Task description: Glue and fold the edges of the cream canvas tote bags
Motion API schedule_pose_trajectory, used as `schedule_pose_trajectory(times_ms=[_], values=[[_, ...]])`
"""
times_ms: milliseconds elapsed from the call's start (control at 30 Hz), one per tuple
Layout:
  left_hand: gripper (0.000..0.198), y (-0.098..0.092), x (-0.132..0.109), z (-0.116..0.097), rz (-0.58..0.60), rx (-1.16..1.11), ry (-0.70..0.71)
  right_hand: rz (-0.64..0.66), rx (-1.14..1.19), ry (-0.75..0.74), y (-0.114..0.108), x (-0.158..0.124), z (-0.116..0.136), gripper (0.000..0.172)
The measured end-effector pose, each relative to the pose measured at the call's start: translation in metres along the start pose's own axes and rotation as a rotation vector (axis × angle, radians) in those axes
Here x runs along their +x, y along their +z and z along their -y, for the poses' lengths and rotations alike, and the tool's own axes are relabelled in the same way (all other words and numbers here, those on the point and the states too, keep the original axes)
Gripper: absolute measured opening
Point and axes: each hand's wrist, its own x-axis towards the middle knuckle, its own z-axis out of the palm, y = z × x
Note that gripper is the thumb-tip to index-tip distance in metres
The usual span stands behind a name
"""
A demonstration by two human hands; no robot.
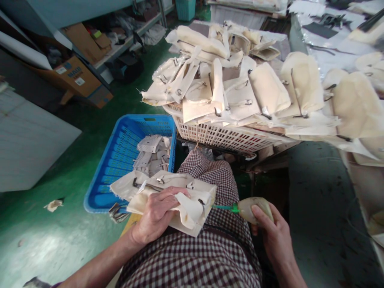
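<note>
Across my lap lies a cream fabric piece [198, 218] with dark zip ends and small metal fittings. My left hand [159, 212] presses down on it, thumb and fingers closed over a fold of the cloth. In my right hand [274, 228] is a squeeze bottle [255, 208], tilted sideways, with a green collar and a thin green nozzle. The nozzle tip reaches the right edge of the fabric piece; whether it touches cannot be told. Under the work, a brown-and-white checked apron [192, 260] covers my legs.
A blue plastic basket [105, 164] on the green floor holds several grey-white pieces. Ahead, a white slatted crate [207, 134] bears a heap of similar cream pieces [240, 92]. Cardboard boxes [76, 80] stand by a shelf on the left. A dark surface [318, 208] lies right.
</note>
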Motion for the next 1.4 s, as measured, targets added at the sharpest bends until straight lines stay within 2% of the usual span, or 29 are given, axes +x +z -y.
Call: schedule_pose_trajectory(times_ms=[200, 333, 433, 533, 767, 867, 1033, 1200, 1300, 1400], values=[[0.032, 0.0, -0.004, 0.004, 0.05, -0.004, -0.004, 0.086, 0.043, 0.023, 0.001, 0.004, -0.004, 0.045], [0.036, 0.002, -0.008, 0.009, 0.06, -0.024, -0.016, 0.004, 0.041, -0.001, 0.002, 0.005, -0.006, 0.047], [0.036, 0.003, -0.009, 0.009, 0.06, -0.024, -0.018, -0.002, -0.012, 0.001, 0.005, 0.004, -0.005, 0.051], [0.035, 0.003, -0.008, 0.007, 0.052, -0.017, -0.012, 0.043, -0.035, -0.001, 0.006, -0.001, -0.004, 0.05], [0.031, 0.002, -0.004, 0.004, 0.036, -0.024, 0.01, 0.169, 0.11, 0.081, 0.008, -0.018, -0.002, 0.046], [0.033, 0.003, -0.004, 0.006, 0.037, -0.017, 0.014, 0.119, 0.07, 0.061, 0.01, -0.015, 0.0, 0.05], [0.033, 0.004, -0.004, 0.005, 0.049, 0.001, 0.011, -0.058, -0.087, -0.034, 0.013, -0.003, -0.004, 0.06], [0.032, 0.003, -0.004, 0.002, 0.044, -0.025, -0.014, -0.086, -0.137, -0.068, 0.009, -0.003, -0.009, 0.064], [0.033, 0.003, -0.005, 0.003, 0.03, -0.041, -0.029, -0.037, -0.104, -0.063, 0.002, -0.01, -0.006, 0.058], [0.035, 0.005, -0.005, 0.005, 0.012, -0.075, -0.055, 0.105, 0.024, 0.004, -0.004, -0.016, -0.004, 0.047]])
